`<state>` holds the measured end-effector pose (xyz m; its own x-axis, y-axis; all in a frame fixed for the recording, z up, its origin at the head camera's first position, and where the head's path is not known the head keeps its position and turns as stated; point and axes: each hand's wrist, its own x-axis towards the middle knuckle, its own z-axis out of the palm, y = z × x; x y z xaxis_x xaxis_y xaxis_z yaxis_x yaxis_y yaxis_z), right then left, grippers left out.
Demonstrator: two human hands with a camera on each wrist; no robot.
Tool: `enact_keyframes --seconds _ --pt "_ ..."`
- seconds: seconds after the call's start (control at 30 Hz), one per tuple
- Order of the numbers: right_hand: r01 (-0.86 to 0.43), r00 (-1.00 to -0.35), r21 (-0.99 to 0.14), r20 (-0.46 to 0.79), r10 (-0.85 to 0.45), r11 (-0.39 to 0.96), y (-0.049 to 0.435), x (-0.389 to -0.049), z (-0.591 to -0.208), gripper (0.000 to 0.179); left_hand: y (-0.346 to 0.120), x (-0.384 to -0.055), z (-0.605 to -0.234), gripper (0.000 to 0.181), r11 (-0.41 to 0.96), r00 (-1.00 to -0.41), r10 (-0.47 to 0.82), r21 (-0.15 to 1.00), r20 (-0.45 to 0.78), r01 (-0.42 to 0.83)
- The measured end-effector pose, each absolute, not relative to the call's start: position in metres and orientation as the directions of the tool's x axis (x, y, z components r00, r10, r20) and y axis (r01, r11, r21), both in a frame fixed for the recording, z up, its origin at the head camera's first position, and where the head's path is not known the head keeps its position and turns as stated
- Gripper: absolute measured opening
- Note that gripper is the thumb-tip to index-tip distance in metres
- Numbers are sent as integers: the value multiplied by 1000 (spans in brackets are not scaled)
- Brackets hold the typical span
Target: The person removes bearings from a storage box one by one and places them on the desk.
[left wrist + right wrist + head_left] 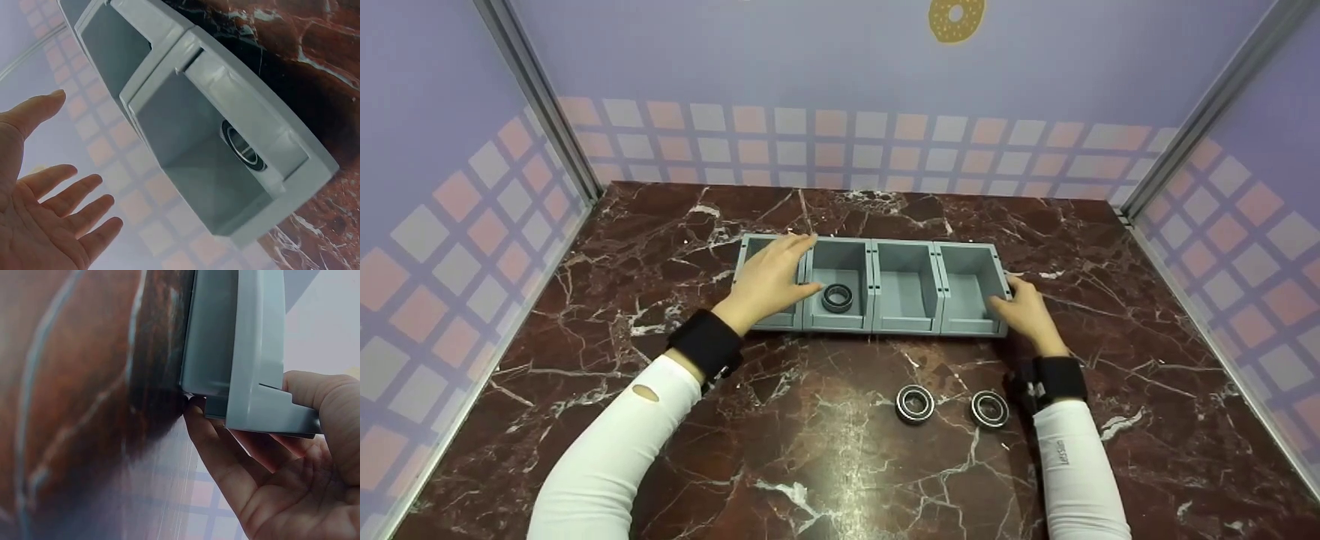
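A row of joined grey storage bins (907, 327) stands on the marbled surface. My right hand (1026, 309) grips the row's right end; in the right wrist view its thumb is on one side of the wall (264, 405) and its fingers on the other. Over the leftmost bin is my left hand (769, 281), fingers extended and holding nothing. One ball bearing (837, 308) lies in the second bin from the left. The left wrist view shows a bearing (259, 165) against the front wall of the end bin, which the left hand mostly covers in the head view.
Two more bearings, a left one (915, 421) and a right one (991, 425), lie on the dark red marbled table (697, 465) in front of the bins. Patterned panels (840, 67) enclose the back and both sides, with metal posts (540, 97) at the corners.
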<state>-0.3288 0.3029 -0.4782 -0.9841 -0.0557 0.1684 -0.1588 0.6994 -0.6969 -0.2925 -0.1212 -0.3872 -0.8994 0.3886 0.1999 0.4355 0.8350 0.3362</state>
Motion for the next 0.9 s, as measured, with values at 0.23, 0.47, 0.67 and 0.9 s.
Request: enact_keyframes --seconds 0.23,0.47,0.67,0.9 --pt "-169 -982 -701 176 -61 693 303 -329 -477 37 -107 -293 -394 76 817 -866 460 288 195 499" --pt "-152 -986 -705 159 -54 693 302 -328 -476 39 -92 -293 -399 72 809 -852 505 269 140 524" --pt "-142 -988 -710 149 -50 690 301 -327 -475 40 -84 -296 -405 66 808 -841 528 237 117 540" --pt "-151 -986 -715 157 -54 683 301 -328 -478 41 -74 -302 -413 62 803 -829 547 207 115 558"
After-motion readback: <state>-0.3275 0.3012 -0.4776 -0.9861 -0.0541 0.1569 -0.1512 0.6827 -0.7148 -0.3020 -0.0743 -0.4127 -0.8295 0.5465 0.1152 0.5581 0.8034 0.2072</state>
